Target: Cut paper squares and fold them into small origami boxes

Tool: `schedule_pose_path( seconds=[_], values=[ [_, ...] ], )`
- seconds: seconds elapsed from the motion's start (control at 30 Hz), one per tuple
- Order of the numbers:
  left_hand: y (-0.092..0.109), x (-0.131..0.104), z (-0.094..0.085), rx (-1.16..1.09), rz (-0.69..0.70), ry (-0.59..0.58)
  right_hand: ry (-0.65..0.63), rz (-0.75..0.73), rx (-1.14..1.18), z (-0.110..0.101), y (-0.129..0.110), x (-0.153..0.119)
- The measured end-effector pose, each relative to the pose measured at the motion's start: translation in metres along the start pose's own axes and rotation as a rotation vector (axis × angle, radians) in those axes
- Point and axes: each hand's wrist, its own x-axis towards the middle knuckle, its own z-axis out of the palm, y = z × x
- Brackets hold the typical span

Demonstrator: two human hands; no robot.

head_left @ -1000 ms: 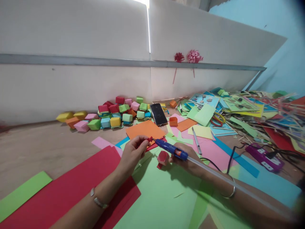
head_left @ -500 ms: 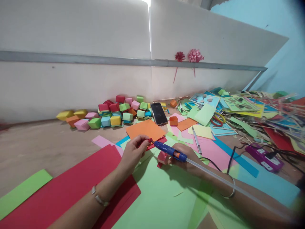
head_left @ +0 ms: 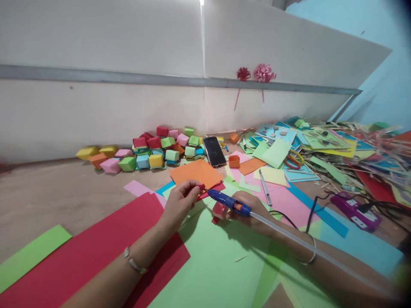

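Observation:
Between its thumb and fingers, my left hand (head_left: 183, 200) pinches a small red paper piece (head_left: 201, 187). The tip of a blue glue gun (head_left: 227, 201) is right at that piece, perhaps touching it. My right hand (head_left: 247, 209) is wrapped round the glue gun, from whose back a long clear glue stick (head_left: 282, 233) sticks out. A small pink and red paper piece (head_left: 220, 210) is below the gun, by my right fingers; whether they hold it is hard to tell. Light green paper (head_left: 208, 261) lies under both hands.
Folded paper blocks (head_left: 156, 161), a phone (head_left: 214, 152) and an orange sheet (head_left: 195, 173) lie beyond my hands. Red paper (head_left: 96, 244) is at the left. At the right are a utility knife (head_left: 265, 188), a purple power strip (head_left: 355, 211) with cables, and piled papers and sticks.

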Motion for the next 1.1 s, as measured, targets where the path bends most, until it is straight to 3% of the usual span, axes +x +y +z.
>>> schedule_pose_path(
  seconds=[0.37, 1.1],
  values=[
    [-0.0031, 0.0004, 0.0006, 0.009, 0.006, -0.008, 0.009, 0.042, 0.052, -0.0016, -0.0005, -0.0003],
    [-0.0051, 0.002, -0.001, 0.027, 0.018, -0.037, -0.002, -0.031, 0.005, -0.0023, -0.0012, -0.0004]
  ],
)
